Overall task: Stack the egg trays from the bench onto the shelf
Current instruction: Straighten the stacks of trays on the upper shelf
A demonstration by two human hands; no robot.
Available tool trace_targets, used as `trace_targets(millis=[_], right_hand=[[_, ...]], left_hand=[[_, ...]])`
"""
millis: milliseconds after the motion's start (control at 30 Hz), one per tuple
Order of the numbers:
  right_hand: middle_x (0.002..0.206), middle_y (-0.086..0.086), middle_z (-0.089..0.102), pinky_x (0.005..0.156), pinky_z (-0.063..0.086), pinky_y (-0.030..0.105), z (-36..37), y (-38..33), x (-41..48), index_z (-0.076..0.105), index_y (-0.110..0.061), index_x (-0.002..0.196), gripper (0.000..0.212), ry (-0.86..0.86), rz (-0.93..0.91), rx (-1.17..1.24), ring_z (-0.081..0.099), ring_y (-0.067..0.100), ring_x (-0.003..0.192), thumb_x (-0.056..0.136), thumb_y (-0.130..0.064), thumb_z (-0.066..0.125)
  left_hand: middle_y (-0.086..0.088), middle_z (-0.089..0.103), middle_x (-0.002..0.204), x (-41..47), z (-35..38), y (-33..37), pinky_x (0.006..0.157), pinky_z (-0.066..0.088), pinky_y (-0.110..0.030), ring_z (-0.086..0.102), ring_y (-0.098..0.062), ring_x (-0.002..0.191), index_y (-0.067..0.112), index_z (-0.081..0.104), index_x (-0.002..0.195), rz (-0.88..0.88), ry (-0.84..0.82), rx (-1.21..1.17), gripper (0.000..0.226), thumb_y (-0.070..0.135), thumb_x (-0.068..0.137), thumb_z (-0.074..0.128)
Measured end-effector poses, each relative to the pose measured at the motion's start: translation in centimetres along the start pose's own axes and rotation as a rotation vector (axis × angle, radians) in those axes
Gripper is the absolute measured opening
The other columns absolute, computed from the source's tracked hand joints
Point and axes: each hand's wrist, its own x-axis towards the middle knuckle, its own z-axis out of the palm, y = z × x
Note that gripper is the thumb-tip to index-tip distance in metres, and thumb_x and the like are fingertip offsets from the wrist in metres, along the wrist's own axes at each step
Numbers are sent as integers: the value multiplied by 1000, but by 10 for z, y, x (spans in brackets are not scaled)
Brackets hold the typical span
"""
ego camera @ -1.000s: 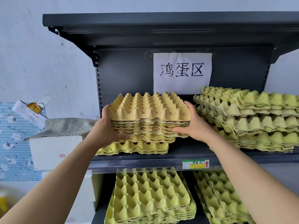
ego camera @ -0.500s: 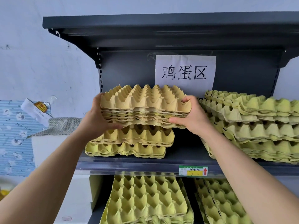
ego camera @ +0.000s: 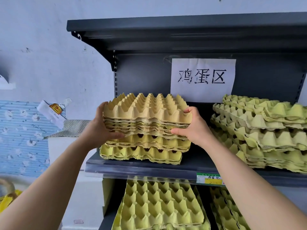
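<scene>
Below and left of the paper sign (ego camera: 202, 78) taped to the back panel, the person holds a bundle of egg trays (ego camera: 146, 113), several tan trays nested together. The left hand (ego camera: 101, 128) clamps its left edge and the right hand (ego camera: 192, 128) its right edge, each with fingers curled over the top rim and the thumb tucked under the lowest tray. Both grips are closed on the bundle, one to a side, so neither hand is nearer to it than the other.

The bundle's target is the resting pile (ego camera: 142, 150), which sits on the shelf (ego camera: 191, 165) straight below the bundle and, like it, down-left of the sign. The pile has tan trays on top and yellow-green ones at the base. The bundle sits level, its front edge parallel to the shelf's front lip, and its outline roughly matches the tan trays beneath; the green base pokes out a little further left. Whether the bundle already touches the pile cannot be told — the two thumbs lie right at the seam.

The remaining travel is therefore judged to be straight down. The cones need to meet the cups below, and the thumbs need to slide out sideways so the bundle seats flat.

Down-right of the sign a taller pile (ego camera: 265, 130) of green trays leans unevenly, near the right wrist.
</scene>
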Motion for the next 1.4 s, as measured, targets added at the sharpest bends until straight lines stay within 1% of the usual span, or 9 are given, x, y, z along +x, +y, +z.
trace_targets(millis=[167,333,567,833,1000,1100,1233,1333,1400], right_hand=[[143,4,39,83,37,29,9,5,-3,18,-33,140,99,-62,28,-52,44,19,114,67,-34,85],[148,9,30,102,37,43,10,10,-9,9,-42,140,106,-30,94,-166,30,25,133,64,-48,82],[146,-2,33,91,33,29,16,2,-17,24,-37,135,90,0,88,29,40,15,121,69,-32,84],[128,-10,42,82,35,28,19,-11,-30,35,-36,119,75,108,83,26,45,14,111,65,-30,87],[131,-9,43,93,41,32,25,-11,-39,33,-39,134,83,34,137,94,44,14,117,67,-50,80],[138,-3,44,102,41,46,20,-7,-37,29,-47,138,86,-6,212,160,42,16,124,65,-77,62],[142,-3,44,94,49,47,19,0,-27,29,-43,142,75,-106,270,187,47,19,121,77,-67,59],[143,-10,43,96,46,47,23,4,-23,22,-44,146,69,-140,269,203,45,17,125,86,-57,55],[145,-9,43,104,40,45,26,7,-21,21,-38,148,64,-141,255,214,44,16,128,92,-48,52]], left_hand=[[-3,60,109,-2,11,-18,86,53,-42,63,-25,93,37,15,140,-19,-58,15,118,36,52,93],[-1,55,114,-3,17,-19,76,47,-30,60,-22,95,32,12,140,18,-82,-27,123,29,49,95],[-1,55,121,-4,19,-21,88,51,-45,59,-28,102,32,13,140,30,-56,-43,127,25,45,97],[-1,52,131,-1,10,-31,91,45,-35,56,-25,111,32,12,146,44,-65,-112,127,19,51,95],[-15,1,158,-5,9,-41,115,24,-50,11,-33,146,32,-14,151,57,-122,117,145,35,53,93],[-12,-18,158,-19,22,-36,118,3,-51,-13,-31,146,37,-7,151,165,-43,339,138,54,52,87],[3,-34,153,-22,35,-22,114,1,-62,-29,-24,142,48,-2,149,154,-46,434,128,59,54,84],[2,-32,154,-17,31,-22,112,9,-62,-23,-29,144,50,-3,147,16,6,344,132,62,49,85],[-5,-16,157,-13,25,-25,114,21,-53,5,-36,146,44,9,150,-40,-20,241,131,63,46,85]])
